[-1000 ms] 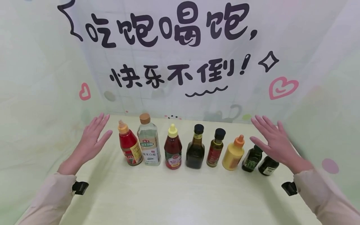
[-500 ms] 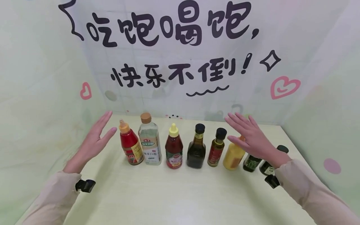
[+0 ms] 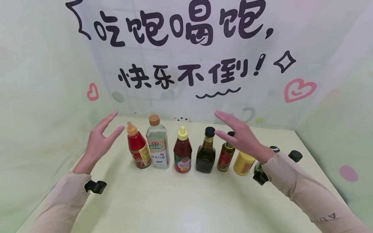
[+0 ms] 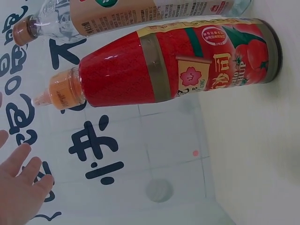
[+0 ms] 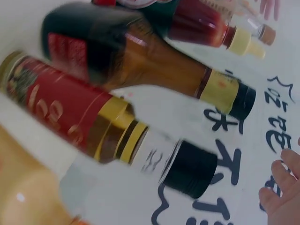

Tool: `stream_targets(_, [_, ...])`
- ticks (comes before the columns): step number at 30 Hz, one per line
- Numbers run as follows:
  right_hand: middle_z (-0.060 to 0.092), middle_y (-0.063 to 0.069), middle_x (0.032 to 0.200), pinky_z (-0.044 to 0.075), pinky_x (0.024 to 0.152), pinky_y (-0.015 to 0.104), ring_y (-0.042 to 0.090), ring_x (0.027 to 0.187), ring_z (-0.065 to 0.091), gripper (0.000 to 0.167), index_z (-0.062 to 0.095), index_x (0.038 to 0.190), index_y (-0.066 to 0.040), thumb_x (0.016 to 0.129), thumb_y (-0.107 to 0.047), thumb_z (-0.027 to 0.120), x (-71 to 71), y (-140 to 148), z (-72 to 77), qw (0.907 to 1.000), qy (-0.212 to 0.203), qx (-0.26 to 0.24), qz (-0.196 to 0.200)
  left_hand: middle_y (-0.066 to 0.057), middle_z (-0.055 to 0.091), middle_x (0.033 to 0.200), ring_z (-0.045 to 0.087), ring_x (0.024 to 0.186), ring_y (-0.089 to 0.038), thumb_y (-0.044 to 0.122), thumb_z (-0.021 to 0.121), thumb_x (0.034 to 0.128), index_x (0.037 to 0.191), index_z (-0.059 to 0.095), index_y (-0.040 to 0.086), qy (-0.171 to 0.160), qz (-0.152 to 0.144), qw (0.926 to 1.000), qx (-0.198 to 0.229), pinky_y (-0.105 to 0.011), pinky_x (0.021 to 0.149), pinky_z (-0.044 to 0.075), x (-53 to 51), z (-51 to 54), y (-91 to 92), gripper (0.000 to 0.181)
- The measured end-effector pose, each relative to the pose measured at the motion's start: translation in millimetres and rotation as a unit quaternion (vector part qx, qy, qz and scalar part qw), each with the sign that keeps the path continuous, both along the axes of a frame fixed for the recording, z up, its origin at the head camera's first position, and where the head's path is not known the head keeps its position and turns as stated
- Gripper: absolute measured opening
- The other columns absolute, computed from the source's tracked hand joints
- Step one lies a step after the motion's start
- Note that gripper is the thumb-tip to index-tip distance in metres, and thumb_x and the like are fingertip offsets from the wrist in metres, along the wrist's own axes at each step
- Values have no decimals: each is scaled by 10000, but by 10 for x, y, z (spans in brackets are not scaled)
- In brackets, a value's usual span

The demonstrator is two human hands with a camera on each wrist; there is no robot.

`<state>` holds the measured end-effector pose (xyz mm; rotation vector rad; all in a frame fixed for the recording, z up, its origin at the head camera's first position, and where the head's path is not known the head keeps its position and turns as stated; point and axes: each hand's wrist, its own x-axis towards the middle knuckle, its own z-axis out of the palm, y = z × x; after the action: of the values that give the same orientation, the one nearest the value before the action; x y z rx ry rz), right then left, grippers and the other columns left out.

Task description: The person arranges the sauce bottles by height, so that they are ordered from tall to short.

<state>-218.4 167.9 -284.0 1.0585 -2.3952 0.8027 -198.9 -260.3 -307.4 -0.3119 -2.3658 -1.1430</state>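
Note:
My left hand [image 3: 100,142] is held in the air just left of a red ketchup bottle [image 3: 137,149] with an orange nozzle, fingers extended and apart from it. A clear white vinegar bottle [image 3: 158,147] stands beside the ketchup. Over the right part of the row hovers my right hand [image 3: 240,134], holding nothing. Near it are a dark square bottle [image 3: 205,158] with a black cap, a small red-labelled bottle [image 3: 225,158] and a yellow squeeze bottle [image 3: 243,163]. Hand and forearm hide the yellow bottle's top and much of two dark bottles at the right end.
A dark red sauce bottle [image 3: 182,157] with a yellow nozzle stands mid-row. All bottles are upright on a pale table [image 3: 180,204]. A printed cloth backdrop [image 3: 175,103] rises behind, with pale side walls left and right.
My right hand has swept left from above the dark bottles at the right end to over the red-labelled bottle. The left hand has shifted only slightly. The bottles stay in place.

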Motion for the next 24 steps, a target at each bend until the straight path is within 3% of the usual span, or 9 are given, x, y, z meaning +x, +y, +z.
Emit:
stream_targets(8, [507,94,1249,368,943,333,184,1159,452,490,491,1252,-32,815,-189,645,-101,-429,74,9951,-70,-797,586,-60,401,1351,327,1248,-204,230,606,844,1328,421,151,83,44,9999,58,-465,981,280,-47,-11,21,525])
stream_targets(15, [517,78,1231,402,905,280,177,1071,523,478,479,1258,-60,825,-192,633,-181,-742,164,9862,-1132,-999,684,-117,374,1362,321,1246,-255,238,585,858,1355,367,107,-330,-246,9991,138,-488,974,276,-90,-21,2,558])
stream_targets(22, [500,162,1225,408,902,333,268,1064,525,440,446,1250,27,845,-69,587,-13,-970,504,9691,-1918,-1328,802,-167,369,1352,328,1227,-327,237,566,872,1385,306,125,-802,-705,9941,185,-529,950,279,-128,-37,-25,586])
stream_targets(24, [502,148,1225,422,883,305,248,1058,531,443,445,1254,13,847,-85,588,-47,-1012,523,9640,-2090,-1412,840,-177,362,1354,324,1225,-344,255,557,876,1392,288,122,-900,-794,9927,88,-542,940,282,-152,-38,-40,596])
